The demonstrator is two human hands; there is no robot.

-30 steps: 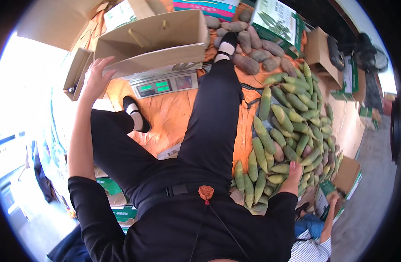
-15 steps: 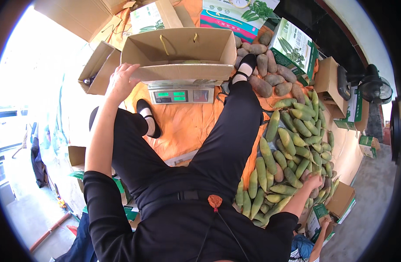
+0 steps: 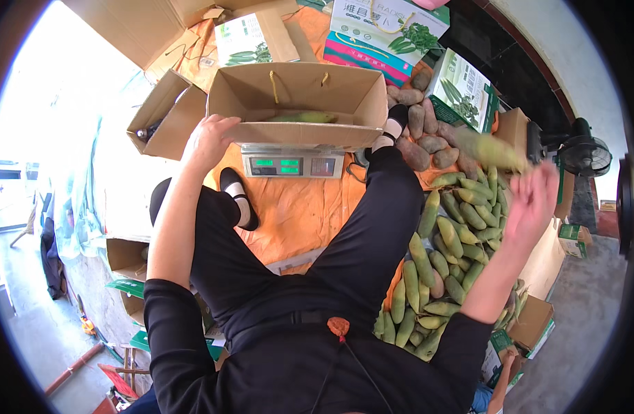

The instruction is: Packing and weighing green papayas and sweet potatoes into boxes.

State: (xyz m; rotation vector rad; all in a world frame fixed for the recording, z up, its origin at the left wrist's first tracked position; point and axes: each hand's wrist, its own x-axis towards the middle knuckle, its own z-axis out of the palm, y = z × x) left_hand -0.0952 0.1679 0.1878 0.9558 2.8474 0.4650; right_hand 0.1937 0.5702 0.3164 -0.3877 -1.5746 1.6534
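My left hand (image 3: 208, 141) grips the near left corner of an open cardboard box (image 3: 331, 132) with yellow cord handles. The box rests on a digital scale (image 3: 293, 165) with lit green displays. Inside it lies a green radish (image 3: 303, 118), partly hidden by the near wall. Out to the right, my raised right hand (image 3: 533, 196), blurred by motion, holds a long green radish (image 3: 493, 150) by one end. The radish points left, above a big pile of green radishes (image 3: 451, 238) beside my right leg.
Reddish-brown tubers (image 3: 433, 127) lie past my right foot. Printed cartons (image 3: 462, 86) stand behind them, a black fan (image 3: 587, 148) at the right. Another open box (image 3: 166, 117) sits left of the scale on the orange sheet (image 3: 289, 214). Another person's arm (image 3: 503, 379) shows at lower right.
My right hand has risen from the radish pile and now holds a radish. My left hand keeps its place on the box. The view has shifted slightly, showing a radish inside the box.
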